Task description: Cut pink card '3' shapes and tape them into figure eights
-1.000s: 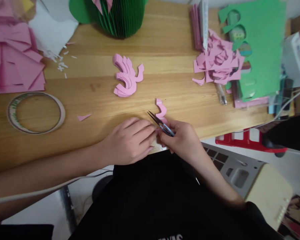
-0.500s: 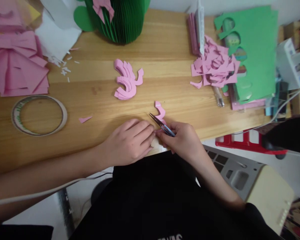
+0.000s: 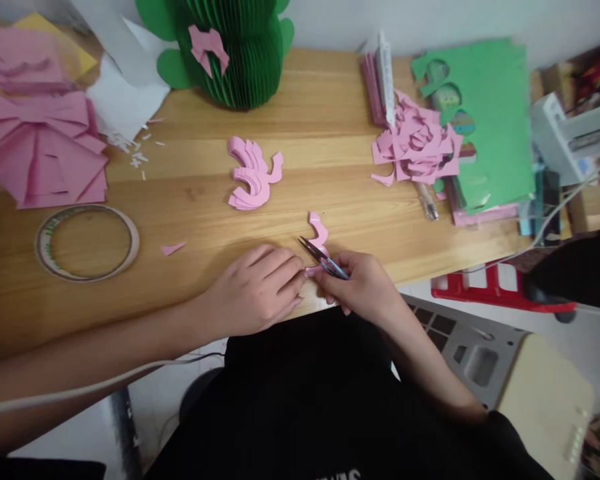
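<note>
My right hand [image 3: 361, 287] is closed round small scissors [image 3: 320, 257] whose dark blades point up and left over a curved pink paper piece [image 3: 319, 233]. My left hand [image 3: 255, 293] rests at the wooden desk's [image 3: 330, 133] front edge, fingertips pinching the lower end of that pink piece beside the blades. A stack of cut pink curved shapes [image 3: 253, 175] lies further back on the desk.
A tape ring [image 3: 87, 242] lies at the left, with pink folded paper [image 3: 40, 150] behind it. A green paper cactus [image 3: 233, 47] stands at the back. Pink scraps [image 3: 416, 143] and green sheets [image 3: 485, 113] sit at the right. A small pink offcut [image 3: 173, 249] lies near the tape.
The view has tilted so more of the desk's back shows. Both hands stay together at the pink piece, with the scissors in nearly the same place.
</note>
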Motion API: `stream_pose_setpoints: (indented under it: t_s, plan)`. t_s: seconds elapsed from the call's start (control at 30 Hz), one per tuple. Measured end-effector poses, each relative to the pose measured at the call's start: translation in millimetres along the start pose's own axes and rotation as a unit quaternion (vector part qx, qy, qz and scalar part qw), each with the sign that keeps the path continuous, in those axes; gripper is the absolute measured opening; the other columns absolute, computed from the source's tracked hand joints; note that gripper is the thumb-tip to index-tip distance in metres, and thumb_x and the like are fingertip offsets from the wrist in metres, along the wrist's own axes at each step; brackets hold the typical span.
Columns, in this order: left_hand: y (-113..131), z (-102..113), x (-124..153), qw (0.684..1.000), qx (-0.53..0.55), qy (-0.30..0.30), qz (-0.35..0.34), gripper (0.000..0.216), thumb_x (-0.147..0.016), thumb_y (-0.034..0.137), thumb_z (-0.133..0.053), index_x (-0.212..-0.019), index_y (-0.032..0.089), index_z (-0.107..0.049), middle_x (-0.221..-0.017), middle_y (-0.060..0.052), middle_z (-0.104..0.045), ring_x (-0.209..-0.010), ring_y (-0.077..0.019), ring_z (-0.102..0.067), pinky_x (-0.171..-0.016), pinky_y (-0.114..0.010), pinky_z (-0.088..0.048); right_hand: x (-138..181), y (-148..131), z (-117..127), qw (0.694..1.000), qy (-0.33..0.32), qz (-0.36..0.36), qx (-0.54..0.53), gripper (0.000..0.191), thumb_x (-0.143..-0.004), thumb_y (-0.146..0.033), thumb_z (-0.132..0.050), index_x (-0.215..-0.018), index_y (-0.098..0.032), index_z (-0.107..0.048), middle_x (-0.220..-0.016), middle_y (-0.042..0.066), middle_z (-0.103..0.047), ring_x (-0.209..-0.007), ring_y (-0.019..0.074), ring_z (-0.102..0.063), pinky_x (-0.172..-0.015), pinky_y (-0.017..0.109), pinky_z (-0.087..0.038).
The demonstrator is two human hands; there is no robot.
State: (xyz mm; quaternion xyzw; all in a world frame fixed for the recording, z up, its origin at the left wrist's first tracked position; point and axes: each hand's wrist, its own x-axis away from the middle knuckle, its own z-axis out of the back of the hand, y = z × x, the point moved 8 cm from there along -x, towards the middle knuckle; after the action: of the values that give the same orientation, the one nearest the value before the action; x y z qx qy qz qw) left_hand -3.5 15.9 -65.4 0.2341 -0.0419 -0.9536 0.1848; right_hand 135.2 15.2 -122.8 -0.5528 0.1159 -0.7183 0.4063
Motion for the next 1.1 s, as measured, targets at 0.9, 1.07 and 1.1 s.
stream_pose_setpoints:
  t_s: [0.9, 1.07, 1.1]
  plan:
    - [-32, -3, 0, 0.977, 0.174, 0.038, 0.12, 0.019, -0.09, 0.019, -0.065, -0.108, 0.014, -0.066, -0.101, -0.009, -0.069, -0.094, -0.0207, -0.063, -0.084, -0.037, -0.053, 12, 12, 103, 0.876, 0.406, 0.19, 0.179, 0.026, -0.079, -0.029, -0.056, -0.1, -0.016, -0.065, -0.09, 0.014, -0.072, -0.077, 0.0277, -0.067, -0.068, 0.037, -0.05]
    - [-25, -14, 0, 0.982, 0.103, 0.022, 0.156, 0.014, -0.088, 0.023, -0.069, -0.101, 0.019, -0.072, -0.099, -0.009, -0.067, -0.094, -0.0221, -0.061, -0.084, -0.039, -0.051, -4, -2, 91, 0.859, 0.398, 0.279, 0.159, 0.032, -0.076, -0.025, -0.055, -0.103, -0.014, -0.068, -0.105, 0.02, -0.067, -0.097, 0.0329, -0.063, -0.087, 0.049, -0.05]
    - [-23, -15, 0, 0.982, 0.094, 0.027, 0.164, 0.011, -0.089, 0.023, -0.068, -0.098, 0.019, -0.072, -0.098, -0.008, -0.067, -0.093, -0.0218, -0.061, -0.084, -0.039, -0.051, -2, -4, 89, 0.856, 0.399, 0.292, 0.149, 0.033, -0.076, -0.025, -0.055, -0.104, -0.013, -0.068, -0.109, 0.021, -0.065, -0.102, 0.0346, -0.061, -0.092, 0.053, -0.047]
